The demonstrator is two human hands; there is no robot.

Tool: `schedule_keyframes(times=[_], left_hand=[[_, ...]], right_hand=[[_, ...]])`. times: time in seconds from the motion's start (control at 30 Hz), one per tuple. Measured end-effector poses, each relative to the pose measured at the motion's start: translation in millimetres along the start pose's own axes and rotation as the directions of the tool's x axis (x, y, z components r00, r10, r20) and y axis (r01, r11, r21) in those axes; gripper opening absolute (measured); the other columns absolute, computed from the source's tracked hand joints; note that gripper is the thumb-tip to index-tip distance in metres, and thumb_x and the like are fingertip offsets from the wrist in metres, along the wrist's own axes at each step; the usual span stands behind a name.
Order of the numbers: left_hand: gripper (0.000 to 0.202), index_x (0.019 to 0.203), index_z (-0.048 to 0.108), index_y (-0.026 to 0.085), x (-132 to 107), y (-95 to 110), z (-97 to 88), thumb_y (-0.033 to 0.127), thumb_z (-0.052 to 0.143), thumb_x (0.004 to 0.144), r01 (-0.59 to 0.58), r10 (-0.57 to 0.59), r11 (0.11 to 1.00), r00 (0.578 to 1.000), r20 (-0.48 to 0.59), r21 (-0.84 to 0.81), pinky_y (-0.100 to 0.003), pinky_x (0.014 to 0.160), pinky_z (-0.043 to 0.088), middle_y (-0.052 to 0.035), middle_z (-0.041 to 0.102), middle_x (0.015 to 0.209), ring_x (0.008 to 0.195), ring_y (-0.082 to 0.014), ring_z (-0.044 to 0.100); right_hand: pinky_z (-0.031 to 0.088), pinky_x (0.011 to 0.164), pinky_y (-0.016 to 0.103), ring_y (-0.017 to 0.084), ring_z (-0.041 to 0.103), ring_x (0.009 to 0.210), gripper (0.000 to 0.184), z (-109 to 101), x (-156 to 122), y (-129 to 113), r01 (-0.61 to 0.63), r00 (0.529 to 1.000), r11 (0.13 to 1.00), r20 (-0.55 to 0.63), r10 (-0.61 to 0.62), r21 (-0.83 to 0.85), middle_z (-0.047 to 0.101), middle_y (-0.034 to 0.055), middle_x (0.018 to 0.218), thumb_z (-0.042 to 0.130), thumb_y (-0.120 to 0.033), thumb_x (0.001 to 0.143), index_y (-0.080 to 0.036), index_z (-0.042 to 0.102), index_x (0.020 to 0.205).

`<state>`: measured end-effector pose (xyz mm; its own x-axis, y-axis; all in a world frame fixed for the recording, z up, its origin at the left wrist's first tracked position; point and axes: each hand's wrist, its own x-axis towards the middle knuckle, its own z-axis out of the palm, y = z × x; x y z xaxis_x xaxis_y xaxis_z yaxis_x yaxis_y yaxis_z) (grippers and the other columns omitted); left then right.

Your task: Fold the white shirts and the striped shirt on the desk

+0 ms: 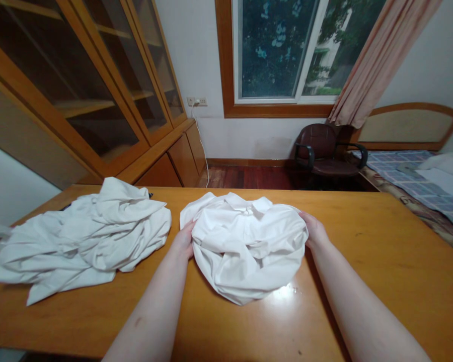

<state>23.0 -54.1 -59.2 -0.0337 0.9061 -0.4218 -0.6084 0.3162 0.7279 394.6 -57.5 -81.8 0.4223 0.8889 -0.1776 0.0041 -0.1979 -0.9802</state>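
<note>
A white collared shirt (245,246) is bunched up over the middle of the wooden table (362,241), its collar at the far side. My left hand (187,240) grips the shirt's left edge, with the fingers partly hidden by the cloth. At the opposite edge, my right hand (314,229) holds the fabric, its fingertips tucked behind it. To the left of my left hand lies a crumpled heap of white cloth (90,236), apart from the shirt.
A glass-doored wooden cabinet (109,85) stands beyond the table on the left. Past the far edge are an office chair (320,151) and a window (279,50) with a pink curtain (381,60). A bed (419,176) is at the right.
</note>
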Motion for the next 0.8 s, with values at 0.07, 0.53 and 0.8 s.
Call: schedule_keyframes(times=[0.07,0.53,0.8], left_hand=[[0.048,0.119,0.059,0.011,0,0,0.7,0.012,0.065,0.072,0.002,-0.002,1.0,1.0,0.019,-0.001,-0.039,0.083,0.055,-0.0119,0.072,0.097,0.088,-0.0265,0.069],[0.049,0.12,0.059,0.012,7,-6,-9.5,0.015,0.067,0.072,0.014,-0.014,1.0,0.999,0.046,-0.007,-0.04,0.083,0.054,-0.0125,0.071,0.1,0.088,-0.0269,0.069],[0.05,0.122,0.058,0.015,4,-5,-4.7,0.015,0.067,0.073,-0.029,0.029,1.0,0.999,0.046,0.004,-0.038,0.087,0.053,-0.0122,0.071,0.104,0.092,-0.0251,0.068]], right_hand=[[0.05,0.081,0.034,0.03,0.062,0.102,0.042,-9,1,-8,0.0,0.999,0.997,-0.047,-0.003,-0.077,0.068,0.0136,0.108,0.06,-0.043,0.067,-0.016,0.064,0.099],[0.038,0.047,0.027,0.017,0.056,0.045,0.04,-23,-103,-25,0.062,0.884,0.703,0.366,0.291,-0.709,0.064,0.0081,0.056,0.048,-0.053,0.08,-0.02,0.055,0.057],[0.04,0.05,0.027,0.016,0.053,0.048,0.036,-64,-82,-28,0.027,0.953,0.847,0.269,0.138,-0.531,0.06,0.0045,0.052,0.047,-0.05,0.075,-0.02,0.053,0.055]])
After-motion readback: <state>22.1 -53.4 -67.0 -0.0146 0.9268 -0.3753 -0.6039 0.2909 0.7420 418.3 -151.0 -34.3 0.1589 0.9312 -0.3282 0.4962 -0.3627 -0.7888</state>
